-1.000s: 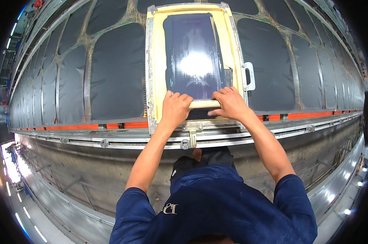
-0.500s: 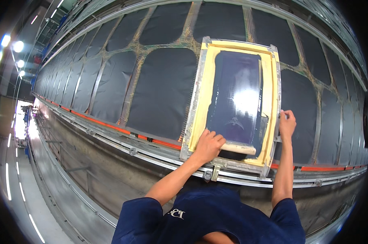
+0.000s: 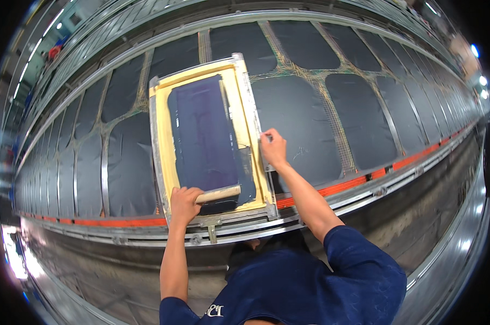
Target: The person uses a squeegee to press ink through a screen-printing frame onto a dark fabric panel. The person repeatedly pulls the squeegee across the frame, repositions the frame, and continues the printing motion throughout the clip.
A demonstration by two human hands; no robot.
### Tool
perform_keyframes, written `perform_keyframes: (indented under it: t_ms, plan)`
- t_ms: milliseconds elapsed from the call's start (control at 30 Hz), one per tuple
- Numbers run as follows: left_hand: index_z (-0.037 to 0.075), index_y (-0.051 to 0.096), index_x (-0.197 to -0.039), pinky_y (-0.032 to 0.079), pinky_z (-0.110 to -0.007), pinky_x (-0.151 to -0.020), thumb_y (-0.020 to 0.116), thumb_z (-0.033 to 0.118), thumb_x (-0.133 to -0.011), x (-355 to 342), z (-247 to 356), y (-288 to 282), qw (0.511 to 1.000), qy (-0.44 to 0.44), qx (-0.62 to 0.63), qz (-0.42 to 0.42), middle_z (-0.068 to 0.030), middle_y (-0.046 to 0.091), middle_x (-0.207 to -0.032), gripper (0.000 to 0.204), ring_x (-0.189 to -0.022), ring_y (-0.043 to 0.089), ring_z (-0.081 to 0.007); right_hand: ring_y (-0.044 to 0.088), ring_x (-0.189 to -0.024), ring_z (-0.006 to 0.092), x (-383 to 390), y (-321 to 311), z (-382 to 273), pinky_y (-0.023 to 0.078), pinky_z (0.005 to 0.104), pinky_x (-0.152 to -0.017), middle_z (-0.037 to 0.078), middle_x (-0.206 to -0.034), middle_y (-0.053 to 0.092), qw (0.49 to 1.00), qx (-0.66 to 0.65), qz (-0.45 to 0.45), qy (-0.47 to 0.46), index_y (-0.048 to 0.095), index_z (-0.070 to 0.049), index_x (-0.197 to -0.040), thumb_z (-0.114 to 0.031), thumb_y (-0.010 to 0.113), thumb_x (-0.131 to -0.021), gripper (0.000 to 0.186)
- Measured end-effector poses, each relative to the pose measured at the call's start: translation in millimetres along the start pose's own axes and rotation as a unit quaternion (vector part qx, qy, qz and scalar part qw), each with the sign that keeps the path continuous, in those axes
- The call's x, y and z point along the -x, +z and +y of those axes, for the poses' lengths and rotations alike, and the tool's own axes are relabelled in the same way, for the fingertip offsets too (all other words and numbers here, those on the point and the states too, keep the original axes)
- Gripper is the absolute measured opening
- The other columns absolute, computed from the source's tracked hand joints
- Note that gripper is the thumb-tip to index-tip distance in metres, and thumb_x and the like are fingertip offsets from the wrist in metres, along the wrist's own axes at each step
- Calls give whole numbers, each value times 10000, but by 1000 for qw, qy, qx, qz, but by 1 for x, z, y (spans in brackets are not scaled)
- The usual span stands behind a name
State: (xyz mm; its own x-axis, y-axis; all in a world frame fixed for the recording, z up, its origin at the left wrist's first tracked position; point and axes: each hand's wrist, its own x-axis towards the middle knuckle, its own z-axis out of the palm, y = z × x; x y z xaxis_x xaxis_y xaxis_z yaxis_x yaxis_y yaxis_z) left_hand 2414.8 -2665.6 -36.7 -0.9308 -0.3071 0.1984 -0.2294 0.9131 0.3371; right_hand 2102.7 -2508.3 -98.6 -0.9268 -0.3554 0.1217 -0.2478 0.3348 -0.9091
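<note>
A screen-printing frame (image 3: 249,92) with yellow borders and a dark ink middle lies on a long table covered in black panels. At its lower end, my left hand (image 3: 185,203) is closed round the left part of a pale squeegee bar (image 3: 218,193), which lies across the ink area. My right hand (image 3: 273,145) has curled fingers gripping the metal handle on the frame's right side; most of that handle is hidden under the hand.
Black panels (image 3: 364,116) divided by criss-cross strips run along the table (image 3: 126,179) to left and right. A metal rail (image 3: 380,191) and an orange band (image 3: 331,189) follow the near edge, with a trough below. More rails and racks stand beyond the far edge.
My right hand has left the squeegee bar and moved right and up to the frame's side. My left hand stays on the bar. The whole view has swung about as my head turned.
</note>
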Motion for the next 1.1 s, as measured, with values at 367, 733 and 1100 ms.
perform_keyframes:
  t_ms: [367, 733, 1100]
  plan:
    - [121, 724, -1032, 418, -407, -797, 741, 47, -587, 85, -8, 6, 998, 53, -46, 4, 11, 731, -1087, 451, -816, 606, -225, 681, -731, 425, 3, 27, 8, 504, 502, -707, 219, -732, 687, 994, 69, -2, 81, 674, -57, -1027, -267, 663, -950, 224]
    - [116, 723, -1118, 421, -431, -848, 758, 65, -612, -74, -92, 25, 996, 54, -68, -8, 4, 718, -1143, 510, -894, 598, -232, 700, -989, 409, -32, -5, -33, 548, 521, -827, 182, -917, 743, 926, 287, -203, 138, 730, -91, -1007, -316, 686, -907, 250]
    - [134, 778, -947, 457, -415, -824, 883, 227, -692, -339, -236, 29, 998, 36, -42, 8, -48, 752, -885, 290, -831, 682, -271, 627, -1134, 369, -217, 119, -102, 496, 481, -990, 159, -1103, 717, 905, 169, -252, -299, 694, -83, -1261, -415, 806, -848, 542]
